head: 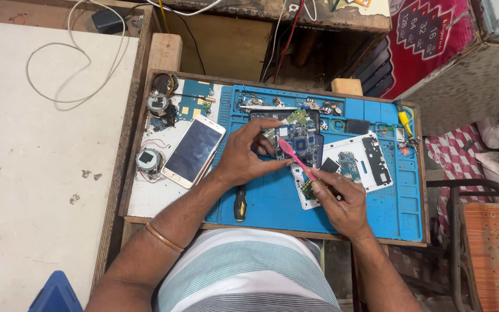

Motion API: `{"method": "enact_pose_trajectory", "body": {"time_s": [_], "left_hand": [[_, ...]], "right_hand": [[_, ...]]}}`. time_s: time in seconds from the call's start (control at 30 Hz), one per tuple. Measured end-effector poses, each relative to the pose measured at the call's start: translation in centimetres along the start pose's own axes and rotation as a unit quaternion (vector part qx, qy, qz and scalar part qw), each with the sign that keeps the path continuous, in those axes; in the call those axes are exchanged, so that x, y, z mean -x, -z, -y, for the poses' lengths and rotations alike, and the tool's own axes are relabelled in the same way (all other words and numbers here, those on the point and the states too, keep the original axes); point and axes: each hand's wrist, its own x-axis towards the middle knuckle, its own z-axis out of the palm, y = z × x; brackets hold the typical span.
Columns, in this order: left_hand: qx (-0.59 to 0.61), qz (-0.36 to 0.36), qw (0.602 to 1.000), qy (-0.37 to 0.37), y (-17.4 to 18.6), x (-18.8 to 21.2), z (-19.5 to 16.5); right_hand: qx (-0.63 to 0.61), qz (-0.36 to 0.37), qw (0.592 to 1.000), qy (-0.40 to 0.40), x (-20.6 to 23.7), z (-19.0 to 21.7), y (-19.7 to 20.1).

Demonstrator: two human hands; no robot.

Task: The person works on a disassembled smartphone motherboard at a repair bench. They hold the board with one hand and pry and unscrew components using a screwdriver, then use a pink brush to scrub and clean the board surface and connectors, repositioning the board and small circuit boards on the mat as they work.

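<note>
My left hand steadies an opened phone with its blue circuit board showing, on a blue work mat. My right hand holds a pink toothbrush by the handle, its head resting on the board. A small green part lies under my right fingers.
A white phone lies screen up to the left. A white phone back frame lies to the right. A black-and-yellow screwdriver sits near the mat's front. Small parts, coils and wires crowd the tray's left and back edges. A white cable loops on the table.
</note>
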Motion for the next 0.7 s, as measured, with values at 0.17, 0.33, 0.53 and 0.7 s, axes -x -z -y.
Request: {"method": "enact_pose_trajectory", "body": {"time_s": [0.17,0.33,0.53,0.7], "left_hand": [[0.006,-0.005,1.000,-0.008,0.0,0.0,0.2],[0.005,-0.011,1.000,-0.015,0.0,0.0,0.6],[0.102,-0.020,0.995,0.013,0.0,-0.1,0.5],[0.137,-0.020,0.990,0.011,0.0,-0.1,0.4]], "right_hand": [[0.019,-0.019,1.000,0.000,-0.1,0.2,0.0],[0.042,-0.071,0.996,-0.011,-0.3,-0.3,0.5],[0.063,-0.097,0.993,-0.015,-0.5,-0.2,0.9],[0.058,-0.119,0.991,-0.033,-0.7,-0.2,1.1]]}}
